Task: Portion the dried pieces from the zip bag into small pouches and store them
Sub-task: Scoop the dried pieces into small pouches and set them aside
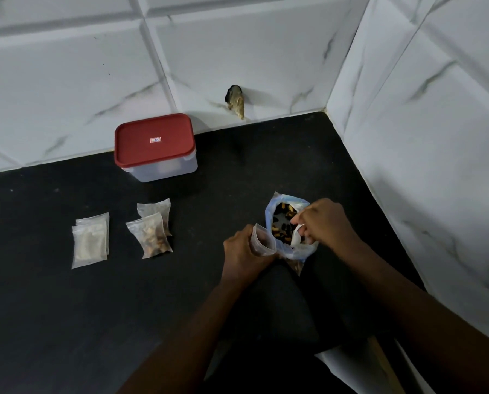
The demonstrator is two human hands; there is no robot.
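An open zip bag [286, 223] of dark and orange dried pieces stands on the black counter near the right wall. My right hand [323, 221] reaches over its mouth and grips a white spoon [296, 240] dipped into the pieces. Just left of the bag, my left hand [242, 251] holds a small clear pouch [263, 240] upright with its mouth open. Two filled pouches [152, 234] lie overlapping on the counter to the left. Further left lies a small stack of empty pouches [90, 240].
A clear plastic box with a red lid [154, 143], shut, stands against the tiled back wall. Tiled walls close the corner at the back and right. A hole in the wall [235, 101] sits above the counter edge. The black counter [67, 322] stretches out in front.
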